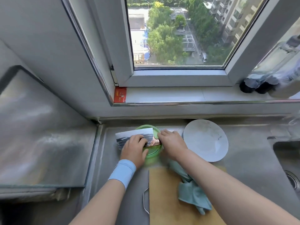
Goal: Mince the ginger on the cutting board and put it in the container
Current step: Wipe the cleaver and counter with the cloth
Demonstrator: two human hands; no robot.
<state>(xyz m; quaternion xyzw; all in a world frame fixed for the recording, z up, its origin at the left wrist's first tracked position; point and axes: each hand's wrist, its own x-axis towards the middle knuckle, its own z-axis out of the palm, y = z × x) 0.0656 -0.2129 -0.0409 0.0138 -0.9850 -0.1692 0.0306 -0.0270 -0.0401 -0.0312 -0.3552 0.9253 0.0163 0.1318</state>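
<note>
Plainly the work sits over the container (153,151), a green round tub on the desk (243,151), just past the far edge of the board (165,200). A knife (134,135) lies flat across it, its long axis running left to right, crossways to both forearms. The left hand (134,149) rests on the flat of the blade with fingers bent and tips on the steel; I cannot tell whether it grips or only pushes. The right hand (172,144) is closed over the handle end, just right of the left hand. A reddish-brown patch shows between them; it may be ginger or part of the knife. No ginger shows on the board, where a cloth (193,194) lies under the right forearm. A plate (206,140) sits just right of the right hand.

This looks like the transfer step. The container lies directly beneath the left fingers, so a sweep towards the right hand should drop inside the rim. The blade's left end overhangs the rim, and pushing that way would likely spill onto the desk.
</note>
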